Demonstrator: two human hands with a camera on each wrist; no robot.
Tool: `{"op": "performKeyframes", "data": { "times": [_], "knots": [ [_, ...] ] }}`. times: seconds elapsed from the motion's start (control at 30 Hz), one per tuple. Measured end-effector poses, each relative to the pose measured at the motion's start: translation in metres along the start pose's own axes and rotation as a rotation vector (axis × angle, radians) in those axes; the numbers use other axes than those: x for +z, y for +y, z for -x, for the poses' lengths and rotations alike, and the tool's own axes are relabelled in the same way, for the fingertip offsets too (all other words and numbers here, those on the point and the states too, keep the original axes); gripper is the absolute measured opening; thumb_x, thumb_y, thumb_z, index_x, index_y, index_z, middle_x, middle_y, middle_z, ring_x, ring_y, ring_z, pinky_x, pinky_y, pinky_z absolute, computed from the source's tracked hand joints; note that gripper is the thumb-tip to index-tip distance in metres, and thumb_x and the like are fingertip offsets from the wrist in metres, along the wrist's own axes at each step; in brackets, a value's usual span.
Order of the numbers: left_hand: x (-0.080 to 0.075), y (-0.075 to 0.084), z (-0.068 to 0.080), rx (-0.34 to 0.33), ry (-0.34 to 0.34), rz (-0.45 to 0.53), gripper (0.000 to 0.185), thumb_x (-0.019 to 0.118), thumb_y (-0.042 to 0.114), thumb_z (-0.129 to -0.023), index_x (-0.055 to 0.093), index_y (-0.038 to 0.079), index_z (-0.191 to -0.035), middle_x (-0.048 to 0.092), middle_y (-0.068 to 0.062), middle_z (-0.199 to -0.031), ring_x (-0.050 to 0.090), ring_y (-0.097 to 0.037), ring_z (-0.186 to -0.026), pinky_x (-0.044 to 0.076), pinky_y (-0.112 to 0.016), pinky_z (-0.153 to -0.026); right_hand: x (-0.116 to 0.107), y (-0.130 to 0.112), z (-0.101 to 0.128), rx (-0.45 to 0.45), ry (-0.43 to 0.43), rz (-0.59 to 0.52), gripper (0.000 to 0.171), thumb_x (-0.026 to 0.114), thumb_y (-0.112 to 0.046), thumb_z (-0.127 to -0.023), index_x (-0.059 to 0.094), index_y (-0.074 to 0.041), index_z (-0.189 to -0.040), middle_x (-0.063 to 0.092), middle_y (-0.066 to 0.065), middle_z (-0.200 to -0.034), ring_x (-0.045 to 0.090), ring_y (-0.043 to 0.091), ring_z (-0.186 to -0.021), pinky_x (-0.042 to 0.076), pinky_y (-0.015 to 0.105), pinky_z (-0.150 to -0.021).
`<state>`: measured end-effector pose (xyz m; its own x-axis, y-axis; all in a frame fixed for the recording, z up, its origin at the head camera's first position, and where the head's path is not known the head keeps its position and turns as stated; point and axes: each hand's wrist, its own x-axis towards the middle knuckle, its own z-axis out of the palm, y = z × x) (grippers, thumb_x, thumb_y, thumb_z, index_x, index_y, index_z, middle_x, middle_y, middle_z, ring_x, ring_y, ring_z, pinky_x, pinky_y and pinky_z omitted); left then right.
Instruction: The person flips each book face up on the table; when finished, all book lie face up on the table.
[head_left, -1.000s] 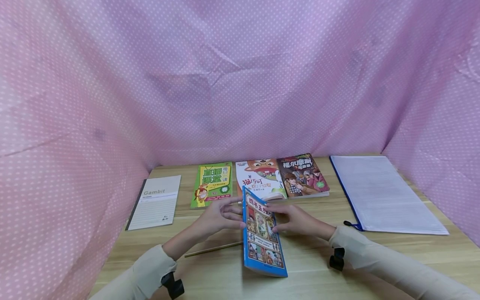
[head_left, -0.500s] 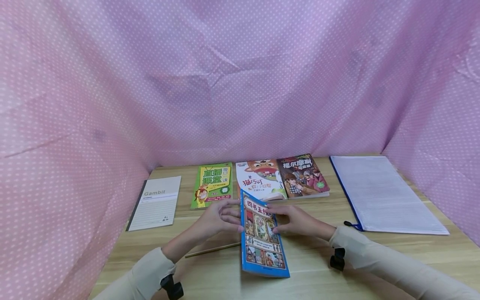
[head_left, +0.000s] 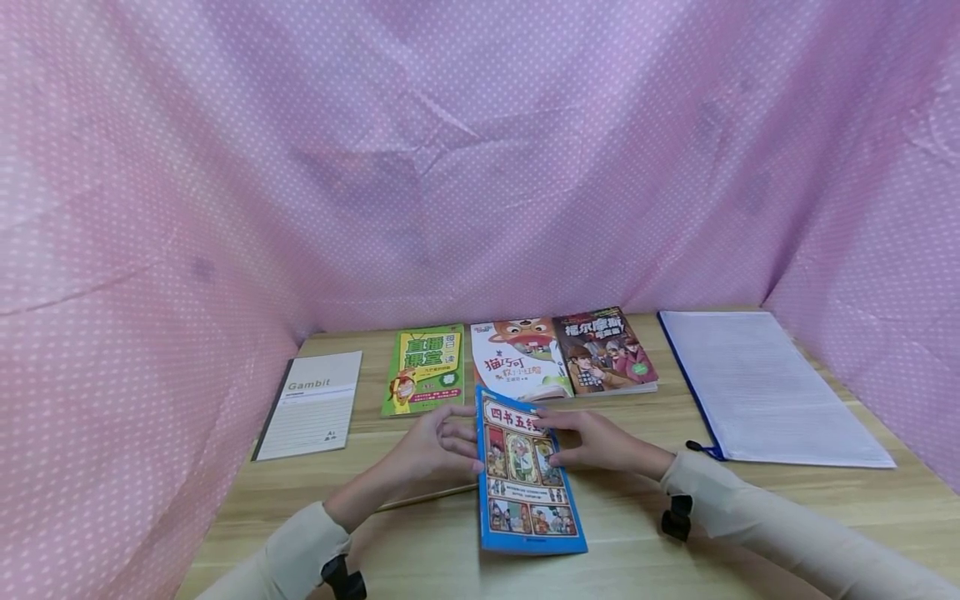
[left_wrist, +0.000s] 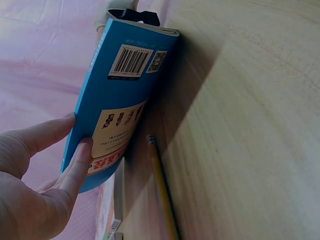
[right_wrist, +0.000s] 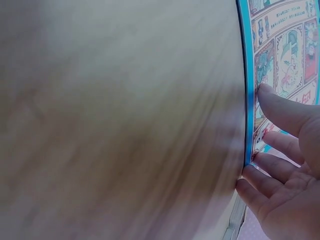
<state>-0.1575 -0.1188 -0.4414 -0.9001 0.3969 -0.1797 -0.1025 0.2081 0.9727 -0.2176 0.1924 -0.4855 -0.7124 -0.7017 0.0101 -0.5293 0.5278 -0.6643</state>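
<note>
While the blue-covered paperback book with comic panels on its front (head_left: 525,467) is tilted on the pale wooden table (head_left: 750,517), it is steadied from both sides near its far end. Its near edge rests on the tabletop and its cover leans toward the right. The left hand (head_left: 431,442) is set against the back cover, fingers nearly straight and spread, as the left wrist view shows (left_wrist: 35,175); nothing is clasped. The right hand (head_left: 600,442) is laid on the front cover with fingers (right_wrist: 280,112) extended and pressed flat, the thumb hidden.

The book is judged to be mid-way through being lowered or turned, neither upright nor flat. A controlled next move would call for even pressure from both palms, so that the near edge does not slide.

Beneath the left forearm a thin yellow wooden pencil (head_left: 427,497) is seen lying on the table, just beside the book's shadow (left_wrist: 162,195); a book coming down leftward could land on it.

Farther off, a row is laid flat: a grey lined notebook marked Gambit (head_left: 311,404), a green-covered workbook (head_left: 425,369), a white book with a cartoon fox (head_left: 519,360), and a dark brown illustrated book (head_left: 607,350). At far right a white sheet in a blue-edged zip folder (head_left: 765,387) is noted. Pink dotted cloth (head_left: 480,167) is hung behind and around.
</note>
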Motion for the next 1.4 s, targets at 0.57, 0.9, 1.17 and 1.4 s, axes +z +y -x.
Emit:
{"op": "performKeyframes", "data": {
  "times": [0.57,0.9,1.17,1.4],
  "knots": [
    [0.012,-0.016,-0.009,-0.017,-0.010,0.025,0.070,0.081,0.001,-0.084,0.043,0.001,-0.143,0.067,-0.018,-0.120,0.073,-0.026,-0.103,0.063,-0.037,-0.087,-0.008,0.010,0.015,0.019,-0.004,0.008,0.054,0.074,-0.028,-0.094,0.059,-0.013,-0.143,0.045,0.016,-0.158,0.040,0.044,-0.146,0.036,0.064,-0.115],
    [0.018,-0.019,-0.020,-0.020,-0.001,0.008,0.071,0.081,0.001,-0.084,0.043,0.001,-0.144,0.070,-0.017,-0.118,0.074,-0.027,-0.102,0.063,-0.038,-0.086,-0.016,0.019,0.021,0.025,-0.005,0.024,0.054,0.074,-0.029,-0.094,0.059,-0.015,-0.143,0.044,0.014,-0.159,0.039,0.042,-0.147,0.036,0.063,-0.117],
    [0.026,-0.021,-0.023,-0.019,-0.013,0.032,0.068,0.079,-0.003,-0.084,0.042,0.000,-0.142,0.069,-0.016,-0.115,0.074,-0.026,-0.101,0.063,-0.037,-0.086,-0.020,0.024,0.027,0.042,-0.002,0.030,0.054,0.074,-0.031,-0.094,0.060,-0.015,-0.143,0.043,0.015,-0.159,0.038,0.044,-0.147,0.037,0.064,-0.115],
    [0.028,-0.022,-0.028,-0.035,-0.015,0.043,0.067,0.079,-0.003,-0.084,0.044,0.002,-0.141,0.070,-0.015,-0.114,0.073,-0.025,-0.100,0.064,-0.037,-0.085,-0.024,0.027,0.028,0.062,-0.011,0.030,0.054,0.074,-0.032,-0.094,0.060,-0.015,-0.143,0.042,0.015,-0.160,0.036,0.045,-0.148,0.034,0.066,-0.116]
  ]
}}
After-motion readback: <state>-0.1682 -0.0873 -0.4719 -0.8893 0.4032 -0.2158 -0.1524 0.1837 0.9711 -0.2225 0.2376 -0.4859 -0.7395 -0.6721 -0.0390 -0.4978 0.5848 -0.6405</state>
